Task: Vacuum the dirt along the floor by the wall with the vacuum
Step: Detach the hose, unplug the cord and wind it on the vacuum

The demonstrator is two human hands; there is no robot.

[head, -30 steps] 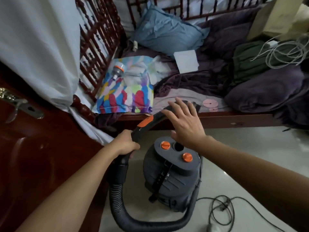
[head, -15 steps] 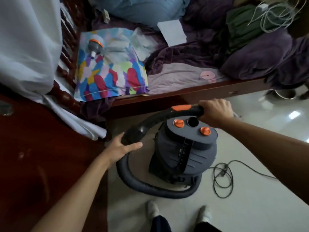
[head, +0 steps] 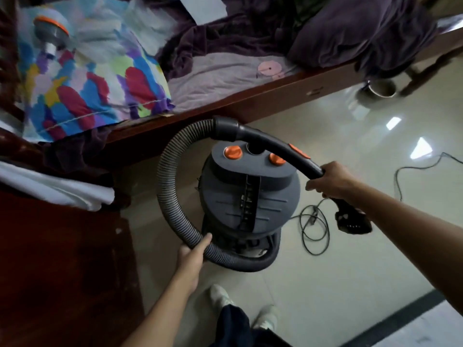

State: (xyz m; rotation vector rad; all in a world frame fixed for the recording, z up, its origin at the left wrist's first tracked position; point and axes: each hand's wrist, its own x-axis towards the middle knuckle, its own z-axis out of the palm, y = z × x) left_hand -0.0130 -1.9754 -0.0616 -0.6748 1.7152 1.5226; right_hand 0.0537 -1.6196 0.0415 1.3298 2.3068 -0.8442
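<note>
one grey canister vacuum point(head: 248, 194) stands upright on the pale tiled floor point(head: 325, 284), just in front of the person's feet and close to the side rail of the bed point(head: 250, 106). its ribbed hose point(head: 165, 186) leaves the base, loops round the left side of the canister and rises to a cuff near the bed rail. from there the black curved wand point(head: 270, 144) arcs over the canister's top, running from upper left down to the right. the nozzle point(head: 353, 222) hangs at the wand's far end, to the right of the canister and pointing down at the floor, seemingly above it rather than on it.

the right hand point(head: 332, 181) is closed round the wand just above the nozzle, so it is the hand nearer the working end and would steer it. the left hand point(head: 193, 255) grips the hose low on the loop, thumb laid over the ribs and fingers under. a cord point(head: 314, 229) lies coiled on the tiles just right of the canister, under the nozzle. a dark red door point(head: 62, 271) fills the left side; no wall base shows plainly, so the nozzle likely has to be swung to it.
</note>
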